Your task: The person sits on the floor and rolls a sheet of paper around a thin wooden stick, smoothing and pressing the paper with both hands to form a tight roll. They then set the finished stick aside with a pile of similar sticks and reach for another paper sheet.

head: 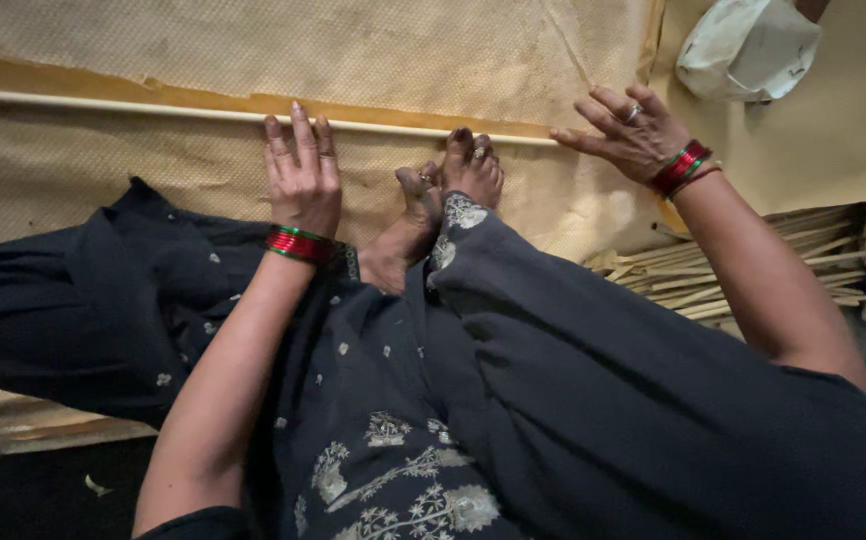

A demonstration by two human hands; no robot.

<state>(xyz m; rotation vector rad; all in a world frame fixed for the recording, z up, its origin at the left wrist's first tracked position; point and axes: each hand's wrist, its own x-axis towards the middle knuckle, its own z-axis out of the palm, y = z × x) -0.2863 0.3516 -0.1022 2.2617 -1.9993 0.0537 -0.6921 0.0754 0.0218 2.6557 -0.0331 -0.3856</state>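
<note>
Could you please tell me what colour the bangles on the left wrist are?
The bangles are red with a green edge, seen best in the head view.

One head-worn camera looks steeply down and forward, close over the seated person's lap; the feet (448, 190) sit near centre, the floor mat (253, 50) toward twelve o'clock.

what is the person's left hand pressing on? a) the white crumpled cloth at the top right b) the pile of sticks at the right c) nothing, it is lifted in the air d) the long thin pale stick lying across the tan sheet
d: the left hand lies flat with its fingertips on the long thin pale stick across the tan textured sheet, while the right hand touches that stick's right end.
</note>
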